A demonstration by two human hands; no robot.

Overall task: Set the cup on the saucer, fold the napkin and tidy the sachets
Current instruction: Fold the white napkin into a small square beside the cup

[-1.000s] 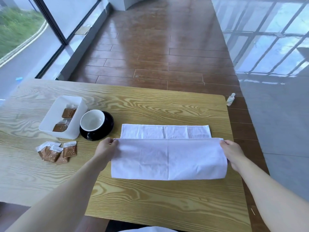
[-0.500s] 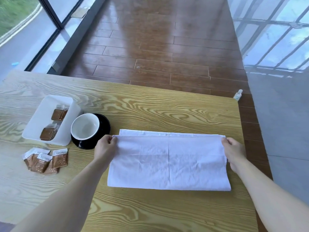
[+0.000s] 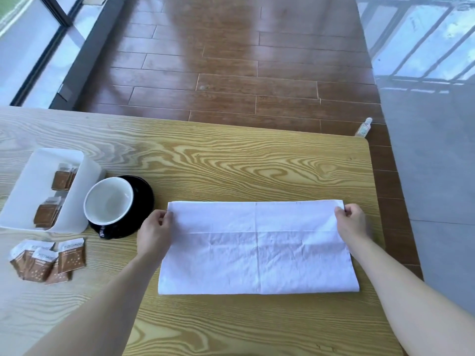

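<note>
Left fingers [image 3: 164, 216] pinch the far-left corner of the napkin [image 3: 257, 255], right fingers [image 3: 343, 211] pinch the far-right corner, both clamped on the cloth at its far edge. The left hand [image 3: 154, 231] and right hand [image 3: 353, 224] sit at either end of the white napkin, forearms reaching in from the near side. The napkin lies flat on the desk [image 3: 231, 163], doubled over into a wide band, its far edges lined up and its fold along the near edge; creases run across and down the middle.

Just left of the left hand, the cup [image 3: 109, 200] sits on the black saucer [image 3: 140, 201], white inside, its rim tipped a little toward the camera. Touching the saucer's left side is the white tray [image 3: 84, 170], with two small stacks of brown sachets [image 3: 47, 210] inside. Near of the tray, a loose pile of sachets [image 3: 46, 260] lies overlapping on the desk, well left of the napkin.

Off the far-right corner of the desk, a small clear bottle [image 3: 364, 127] stands on the wooden floor [image 3: 231, 73].
</note>
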